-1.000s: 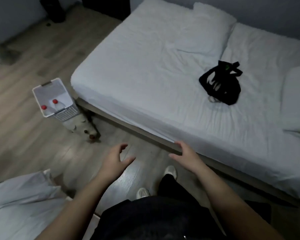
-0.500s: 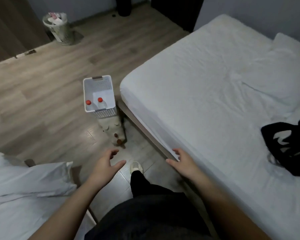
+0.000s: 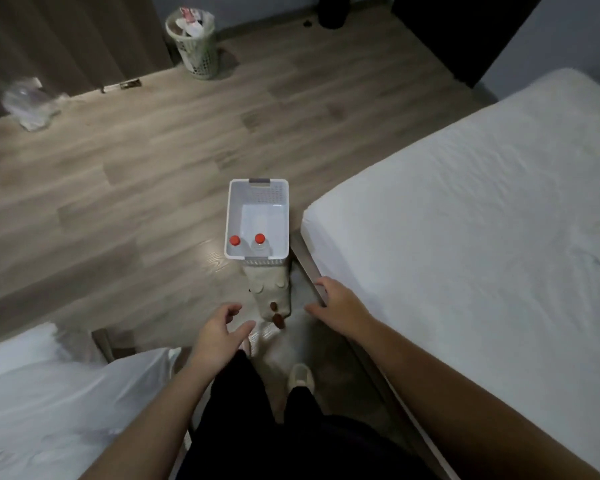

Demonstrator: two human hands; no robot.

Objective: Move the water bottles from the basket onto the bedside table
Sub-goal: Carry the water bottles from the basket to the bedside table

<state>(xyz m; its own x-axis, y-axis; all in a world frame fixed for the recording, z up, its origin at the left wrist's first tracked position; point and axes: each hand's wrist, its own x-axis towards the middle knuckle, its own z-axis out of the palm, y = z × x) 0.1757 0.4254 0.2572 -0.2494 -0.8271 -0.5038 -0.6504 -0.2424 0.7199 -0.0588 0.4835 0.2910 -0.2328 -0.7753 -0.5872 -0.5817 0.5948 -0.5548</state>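
Note:
A white plastic basket (image 3: 257,194) stands on the wooden floor by the corner of the bed. Two clear water bottles with red caps stand in its near end, one at the left (image 3: 235,241) and one beside it (image 3: 260,241). My left hand (image 3: 220,332) hovers over the floor short of the basket, fingers relaxed, holding nothing. My right hand (image 3: 342,308) is spread open near the bed frame's corner, also holding nothing. No bedside table is in view.
A white bed (image 3: 482,220) fills the right side; another white bed (image 3: 49,393) sits at lower left. A beige soft thing (image 3: 271,289) lies on the floor just before the basket. A full waste bin (image 3: 193,43) stands at the back, with a plastic bag (image 3: 30,105) at far left.
The view has swung left, bringing the basket from the left to the centre and closer. Both hands stay out in front, open, and now reach nearer the basket.

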